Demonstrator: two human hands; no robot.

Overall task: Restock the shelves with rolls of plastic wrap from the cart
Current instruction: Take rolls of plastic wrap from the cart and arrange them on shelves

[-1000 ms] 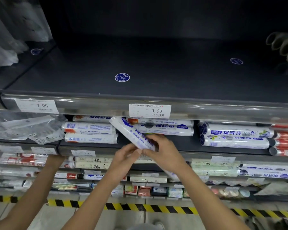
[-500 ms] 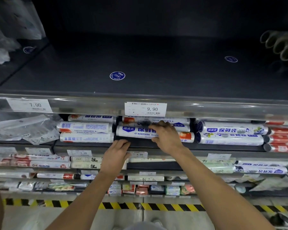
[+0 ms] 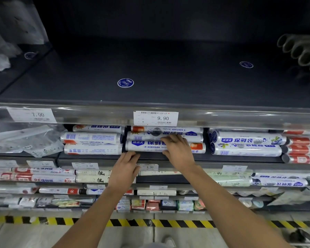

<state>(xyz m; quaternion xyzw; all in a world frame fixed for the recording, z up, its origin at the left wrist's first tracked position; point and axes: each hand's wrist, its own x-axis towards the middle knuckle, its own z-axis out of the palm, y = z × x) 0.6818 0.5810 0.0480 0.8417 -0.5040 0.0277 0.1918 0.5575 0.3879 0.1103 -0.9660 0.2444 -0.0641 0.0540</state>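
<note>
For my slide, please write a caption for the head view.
Right hand grips the front plastic wrap roll; left hand rests on the shelf edge.

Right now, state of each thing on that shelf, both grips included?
front roll, lying flat at the shelf front, held by the right grip.
right grip, fingers curled over the front roll, thumb at its front.
left grip, fingers straight, tips touching the shelf edge.
rolls behind, stacked flat.
9.90 price tag, seated in the rail above.
</note>
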